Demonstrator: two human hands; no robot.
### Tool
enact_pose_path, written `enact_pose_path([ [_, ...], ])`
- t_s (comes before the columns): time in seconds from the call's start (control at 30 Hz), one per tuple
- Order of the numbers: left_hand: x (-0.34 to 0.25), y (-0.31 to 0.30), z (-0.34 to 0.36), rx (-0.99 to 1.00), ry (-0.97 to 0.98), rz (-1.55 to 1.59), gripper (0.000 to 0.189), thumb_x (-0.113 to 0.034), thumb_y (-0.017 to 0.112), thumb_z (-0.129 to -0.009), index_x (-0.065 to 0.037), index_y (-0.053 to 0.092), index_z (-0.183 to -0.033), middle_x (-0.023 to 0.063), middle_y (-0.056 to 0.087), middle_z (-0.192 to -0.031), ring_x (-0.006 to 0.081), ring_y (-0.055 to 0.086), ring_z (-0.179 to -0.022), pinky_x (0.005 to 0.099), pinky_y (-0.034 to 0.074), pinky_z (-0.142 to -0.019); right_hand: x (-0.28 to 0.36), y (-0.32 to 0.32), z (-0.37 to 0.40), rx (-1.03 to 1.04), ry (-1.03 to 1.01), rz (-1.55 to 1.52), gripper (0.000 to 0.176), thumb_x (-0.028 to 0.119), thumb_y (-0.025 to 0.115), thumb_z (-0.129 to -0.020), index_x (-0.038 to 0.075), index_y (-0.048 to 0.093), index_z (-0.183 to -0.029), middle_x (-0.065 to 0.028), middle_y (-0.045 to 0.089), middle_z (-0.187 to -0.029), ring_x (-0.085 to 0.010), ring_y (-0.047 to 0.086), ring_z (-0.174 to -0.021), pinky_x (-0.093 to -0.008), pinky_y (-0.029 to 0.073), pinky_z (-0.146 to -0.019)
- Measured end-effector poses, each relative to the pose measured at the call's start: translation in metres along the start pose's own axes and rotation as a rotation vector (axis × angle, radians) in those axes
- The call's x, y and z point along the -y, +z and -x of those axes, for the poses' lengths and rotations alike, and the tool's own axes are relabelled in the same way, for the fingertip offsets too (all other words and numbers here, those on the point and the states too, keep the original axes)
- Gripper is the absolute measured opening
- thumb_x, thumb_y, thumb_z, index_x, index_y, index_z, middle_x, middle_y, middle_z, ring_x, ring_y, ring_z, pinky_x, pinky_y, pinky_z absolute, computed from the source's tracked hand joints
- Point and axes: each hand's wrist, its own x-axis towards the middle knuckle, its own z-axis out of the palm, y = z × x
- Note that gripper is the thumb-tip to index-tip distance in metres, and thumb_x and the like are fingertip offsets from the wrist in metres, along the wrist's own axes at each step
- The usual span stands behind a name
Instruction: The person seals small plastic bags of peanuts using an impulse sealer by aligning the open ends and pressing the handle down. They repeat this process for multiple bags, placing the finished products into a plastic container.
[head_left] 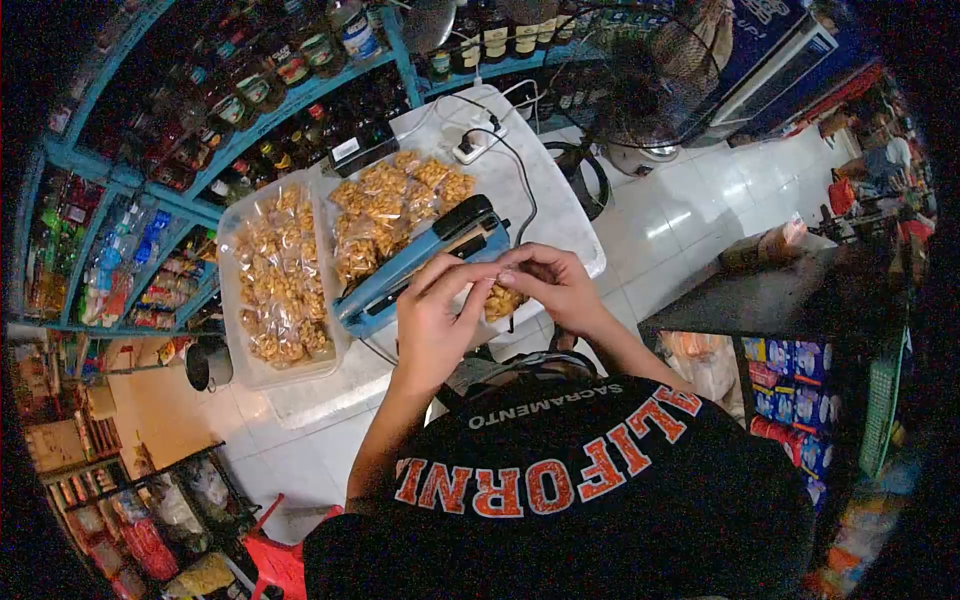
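Observation:
My left hand point(437, 312) and my right hand point(553, 285) meet at the near edge of the white table, fingertips pinched on the top of a small clear bag of golden snacks point(503, 301). The bag hangs below my fingers, partly hidden by them. Just beyond my hands lies a blue heat sealer point(410, 275) with a black end, slanting across the table. Filled snack bags point(385, 205) are heaped behind it. To the left, a clear plastic tub point(232, 330) holds more filled bags.
The white table point(565, 215) carries a power strip point(470, 149) with black cables and a dark box point(362, 148). Blue shelves with bottles stand behind. A fan point(645, 85) is at the back right, a dark counter point(745, 295) at right, a red chair point(275, 560) at lower left.

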Motion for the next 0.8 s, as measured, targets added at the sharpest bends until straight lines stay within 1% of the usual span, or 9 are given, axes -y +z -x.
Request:
enact_pose_path([
  [0.1, 0.002, 0.005, 0.0, -0.049, -0.101, 0.195, 0.02, 0.003, 0.063, -0.067, 0.0, 0.059, -0.086, 0.0046, 0.056, -0.077, 0.0109, 0.054, -0.07, 0.022, 0.042, -0.065, 0.002, 0.0, -0.001, -0.008, -0.007, -0.021, 0.016, 0.01, 0.06, -0.077, 0.001, 0.057, -0.09, -0.0021, 0.058, -0.084, -0.0073, 0.054, -0.076, -0.0211, 0.044, -0.068],
  [0.13, 0.011, 0.006, 0.003, -0.032, -0.144, 0.229, 0.034, 0.006, 0.063, -0.066, -0.001, 0.053, -0.098, 0.0037, 0.054, -0.08, 0.0087, 0.052, -0.071, 0.0206, 0.042, -0.067, 0.002, 0.0, -0.002, -0.005, -0.031, 0.001, 0.014, 0.009, 0.06, -0.077, 0.001, 0.057, -0.089, -0.0019, 0.058, -0.083, -0.0068, 0.053, -0.076, -0.0205, 0.043, -0.068],
  [0.2, 0.01, 0.008, 0.003, -0.075, -0.205, 0.369, 0.039, 0.006, 0.064, -0.065, -0.001, 0.051, -0.102, 0.0047, 0.054, -0.08, 0.0087, 0.053, -0.071, 0.0206, 0.043, -0.066, 0.003, 0.001, -0.001, -0.005, -0.058, 0.021, 0.013, 0.008, 0.059, -0.077, 0.001, 0.057, -0.087, -0.0016, 0.058, -0.082, -0.0063, 0.053, -0.076, -0.0199, 0.043, -0.067],
  [0.27, 0.009, 0.008, 0.002, -0.118, -0.267, 0.509, 0.045, 0.006, 0.065, -0.064, -0.002, 0.049, -0.105, 0.0057, 0.053, -0.081, 0.0088, 0.054, -0.07, 0.0206, 0.044, -0.066, 0.007, 0.002, 0.001, 0.007, 0.034, -0.074, 0.019, 0.003, 0.058, -0.076, 0.0, 0.053, -0.094, -0.0048, 0.055, -0.091, -0.0105, 0.053, -0.086, -0.0238, 0.043, -0.076],
  [0.33, 0.012, 0.005, 0.002, -0.097, -0.347, 0.594, 0.053, 0.009, 0.065, -0.063, -0.002, 0.043, -0.111, 0.0086, 0.053, -0.087, 0.0085, 0.055, -0.071, 0.0201, 0.044, -0.067, 0.007, 0.005, 0.0, -0.002, -0.002, -0.116, 0.023, 0.002, 0.058, -0.076, 0.0, 0.051, -0.097, -0.0046, 0.055, -0.092, -0.0105, 0.052, -0.088, -0.024, 0.043, -0.076],
  [0.6, 0.012, 0.001, 0.002, -0.098, -0.446, 0.744, 0.046, 0.007, 0.064, -0.066, -0.002, 0.045, -0.107, 0.011, 0.058, -0.093, 0.0108, 0.056, -0.073, 0.0219, 0.044, -0.066, 0.0, -0.002, 0.0, -0.022, 0.064, -0.187, 0.026, 0.004, 0.058, -0.076, 0.002, 0.05, -0.101, -0.0026, 0.054, -0.093, -0.0097, 0.051, -0.089, -0.0236, 0.041, -0.077],
  [0.7, 0.014, 0.002, 0.003, -0.108, -0.431, 0.729, 0.044, 0.007, 0.063, -0.066, -0.002, 0.046, -0.106, 0.0107, 0.059, -0.09, 0.0111, 0.056, -0.074, 0.0222, 0.044, -0.066, -0.007, -0.004, -0.001, -0.068, 0.061, -0.226, 0.024, 0.008, 0.06, -0.076, 0.003, 0.052, -0.098, -0.001, 0.054, -0.085, -0.0071, 0.053, -0.078, -0.0205, 0.044, -0.068],
  [0.77, 0.015, 0.002, 0.003, -0.111, -0.424, 0.718, 0.044, 0.007, 0.063, -0.066, -0.002, 0.046, -0.106, 0.0107, 0.06, -0.089, 0.0111, 0.056, -0.074, 0.0222, 0.044, -0.067, -0.005, -0.002, 0.001, -0.033, -0.006, -0.13, 0.021, 0.006, 0.056, -0.078, 0.002, 0.051, -0.098, -0.0033, 0.055, -0.092, -0.0101, 0.051, -0.087, -0.0243, 0.041, -0.078],
  [0.8, 0.015, 0.002, 0.004, -0.121, -0.428, 0.728, 0.044, 0.008, 0.063, -0.066, -0.003, 0.047, -0.105, 0.0105, 0.06, -0.087, 0.0113, 0.056, -0.074, 0.0223, 0.045, -0.067, -0.003, -0.001, 0.001, -0.035, -0.007, -0.131, 0.021, 0.006, 0.056, -0.078, 0.002, 0.051, -0.098, -0.0033, 0.055, -0.092, -0.0101, 0.051, -0.087, -0.0243, 0.041, -0.078],
])
